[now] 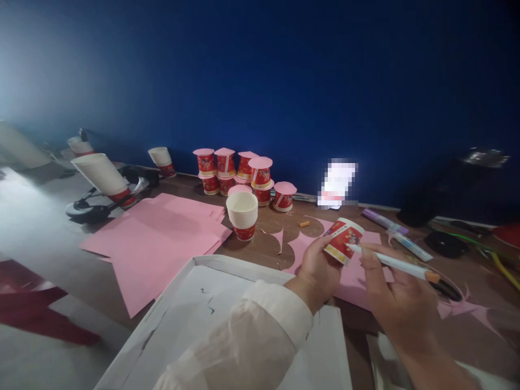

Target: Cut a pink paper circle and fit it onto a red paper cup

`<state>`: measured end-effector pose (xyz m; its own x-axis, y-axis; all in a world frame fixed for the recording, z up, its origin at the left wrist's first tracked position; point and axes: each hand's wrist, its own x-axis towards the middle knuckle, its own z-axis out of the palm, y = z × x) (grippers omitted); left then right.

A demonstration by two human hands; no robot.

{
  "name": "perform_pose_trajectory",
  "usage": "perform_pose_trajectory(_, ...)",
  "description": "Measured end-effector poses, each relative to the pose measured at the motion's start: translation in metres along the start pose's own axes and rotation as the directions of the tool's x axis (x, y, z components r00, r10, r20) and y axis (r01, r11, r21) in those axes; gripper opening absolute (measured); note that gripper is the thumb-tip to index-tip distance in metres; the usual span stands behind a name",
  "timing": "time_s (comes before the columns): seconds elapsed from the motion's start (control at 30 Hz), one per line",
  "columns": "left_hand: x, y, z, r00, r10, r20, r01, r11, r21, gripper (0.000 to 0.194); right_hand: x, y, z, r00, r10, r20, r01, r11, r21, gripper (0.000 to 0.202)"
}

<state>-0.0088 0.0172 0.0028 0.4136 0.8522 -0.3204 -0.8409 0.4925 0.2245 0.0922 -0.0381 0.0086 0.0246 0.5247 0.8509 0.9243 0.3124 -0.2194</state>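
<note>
Red-printed paper cup [344,236] is resting in the left hand's [319,271] grip above pink paper [357,279]; the right hand [400,295] is gripping a white pen [400,264], its tip pointing at the cup's wall. Brown tabletop [260,250] is showing between the white tray's [239,264] far edge and the cup stack [242,218].

The 1 cup [344,241] in the left hand [319,271] is seen as smooth paper, printed red. A pen [398,262] of smooth, plastic-looking barrel is held in the right hand [390,287]. Smooth, matt paper is shown in the pink sheets [162,233]. A brown, wood-look surface is presented by the table [268,254]. The white sleeve [260,330] is made of soft, creased cloth. A smooth finish is shown on the blue wall [260,81].
</note>
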Motion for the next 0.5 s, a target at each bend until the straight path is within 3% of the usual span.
perform_pose_trajectory(0.5,0.0005,-0.0035,0.0003,0.999,0.040,0.006,-0.040,0.999,-0.018,0.016,-0.0003,0.0028,-0.0017,0.994,0.110,-0.023,-0.110,0.994,-0.025,0.025)
